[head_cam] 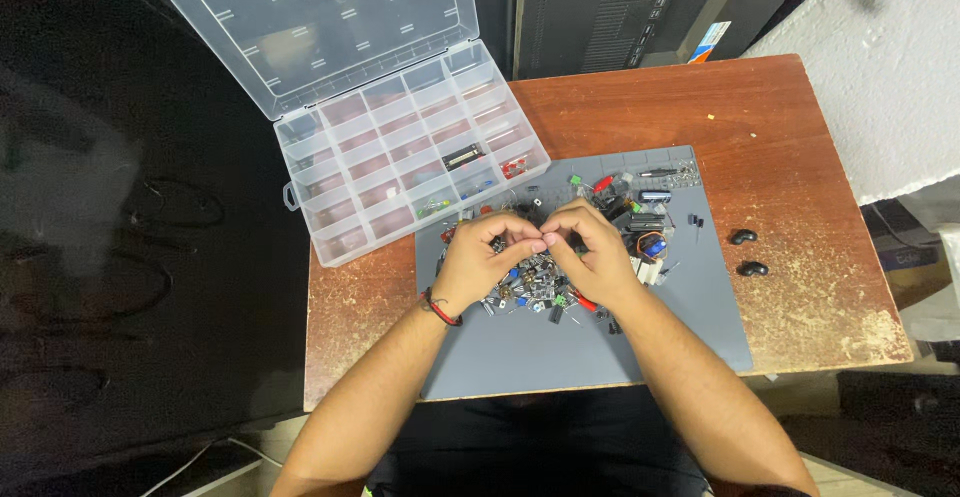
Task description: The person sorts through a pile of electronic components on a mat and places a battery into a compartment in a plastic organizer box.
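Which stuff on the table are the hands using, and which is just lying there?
In use: left hand, right hand, pile of small electronic parts, grey mat, clear compartment box.

Lying about: two small black objects on the wooden table.
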